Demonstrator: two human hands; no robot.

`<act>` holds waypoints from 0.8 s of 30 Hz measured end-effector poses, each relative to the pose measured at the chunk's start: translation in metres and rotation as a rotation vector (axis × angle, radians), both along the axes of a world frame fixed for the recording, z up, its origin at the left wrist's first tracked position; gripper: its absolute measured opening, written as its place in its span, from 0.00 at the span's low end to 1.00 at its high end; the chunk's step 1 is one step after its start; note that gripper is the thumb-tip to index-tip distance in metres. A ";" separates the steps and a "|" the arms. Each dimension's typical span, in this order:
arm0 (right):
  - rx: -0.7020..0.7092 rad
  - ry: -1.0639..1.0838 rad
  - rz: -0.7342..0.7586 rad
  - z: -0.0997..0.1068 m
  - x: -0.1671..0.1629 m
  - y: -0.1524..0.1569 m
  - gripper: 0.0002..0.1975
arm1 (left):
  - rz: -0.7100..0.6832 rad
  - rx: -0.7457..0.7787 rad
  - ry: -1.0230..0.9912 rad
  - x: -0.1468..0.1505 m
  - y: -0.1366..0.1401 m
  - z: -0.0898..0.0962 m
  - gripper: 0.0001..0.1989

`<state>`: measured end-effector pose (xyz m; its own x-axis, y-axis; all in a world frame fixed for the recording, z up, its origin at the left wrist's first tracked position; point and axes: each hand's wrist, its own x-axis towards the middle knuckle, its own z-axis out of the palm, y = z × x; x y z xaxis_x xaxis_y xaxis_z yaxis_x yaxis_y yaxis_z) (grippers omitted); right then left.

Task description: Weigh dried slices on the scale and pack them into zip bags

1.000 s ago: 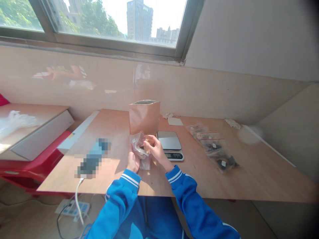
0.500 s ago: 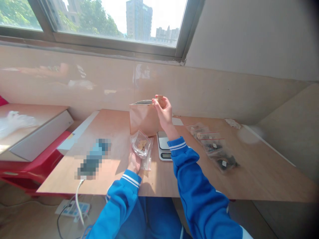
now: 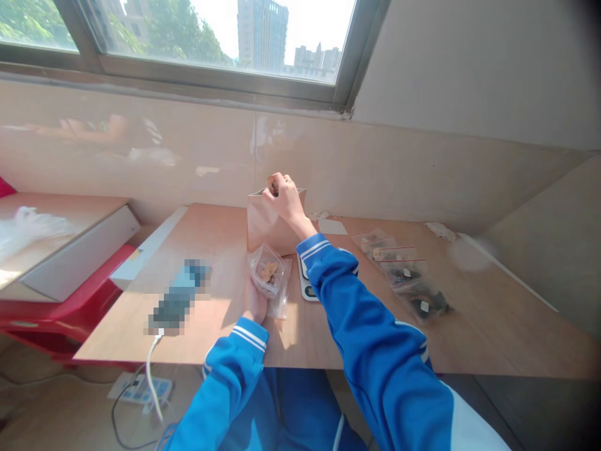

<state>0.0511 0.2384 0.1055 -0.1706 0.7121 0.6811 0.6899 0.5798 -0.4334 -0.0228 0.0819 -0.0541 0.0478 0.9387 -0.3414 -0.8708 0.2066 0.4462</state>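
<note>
Fingers of the right hand (image 3: 284, 197) pinch a brown piece (image 3: 273, 185) at the paper bag (image 3: 270, 222)'s mouth; slipping could drop it outside. The left hand (image 3: 256, 302) holds a plastic bag (image 3: 258, 258); tilting might spill it.

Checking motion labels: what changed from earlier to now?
The right hand carried an irregular brown piece up from the clear plastic bag, then left to the mouth of the tan paper-like pouch, still held. Unchanged: left hand holding the bag; white-and-silver scale.
</note>
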 end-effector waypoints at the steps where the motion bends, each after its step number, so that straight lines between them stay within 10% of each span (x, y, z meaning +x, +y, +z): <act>1: -0.019 0.006 -0.013 0.003 0.001 -0.001 0.07 | 0.026 -0.009 0.014 0.001 0.000 0.001 0.22; 24: 0.215 -0.420 -0.167 0.002 0.031 -0.038 0.21 | 0.012 -0.006 0.055 0.000 -0.002 0.012 0.18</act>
<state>0.0817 0.2006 0.1079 -0.3574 0.6041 0.7122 0.8703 0.4921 0.0193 -0.0227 0.0795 -0.0423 0.0172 0.9371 -0.3487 -0.8476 0.1986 0.4921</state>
